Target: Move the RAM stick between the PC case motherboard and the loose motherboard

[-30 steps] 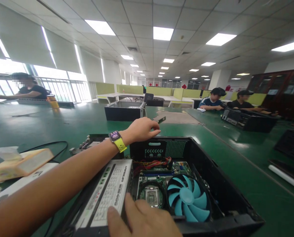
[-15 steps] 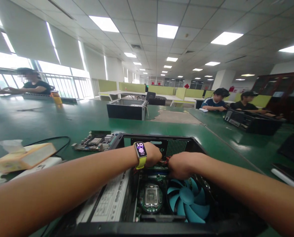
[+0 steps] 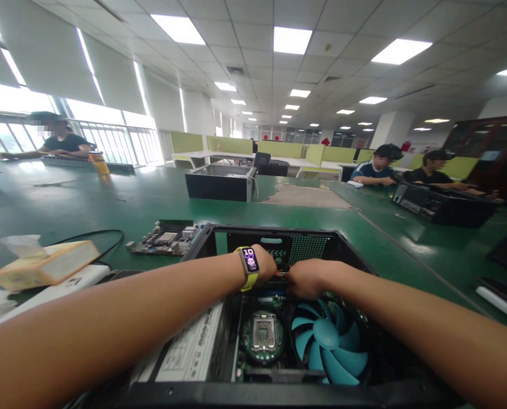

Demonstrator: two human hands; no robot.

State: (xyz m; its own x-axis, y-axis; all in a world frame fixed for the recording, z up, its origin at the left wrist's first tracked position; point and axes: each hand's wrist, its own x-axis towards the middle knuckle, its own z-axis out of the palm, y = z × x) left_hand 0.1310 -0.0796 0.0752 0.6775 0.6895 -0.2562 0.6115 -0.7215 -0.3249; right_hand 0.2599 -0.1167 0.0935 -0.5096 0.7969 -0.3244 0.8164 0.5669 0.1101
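An open black computer case (image 3: 366, 267) lies on the green table in front of me. Inside are a blue cooling fan (image 3: 328, 346), a bare CPU socket (image 3: 264, 339) and a silver power supply (image 3: 189, 352). Both my hands reach into the far end of the case. My left hand (image 3: 265, 264), with a yellow-strapped watch on the wrist, and my right hand (image 3: 304, 278) are curled side by side. They press down on something between them, near red wires; I cannot make out what.
A loose circuit board (image 3: 166, 238) lies left of the case, with a tissue box (image 3: 44, 264) and a black cable (image 3: 91, 236) further left. Another open case (image 3: 219, 184) stands farther back. Three people sit at the tables, one far left, two far right.
My left hand came down from above the case's far wall into the case. My right hand left the power supply's near edge and joined it inside. The view tilted slightly.
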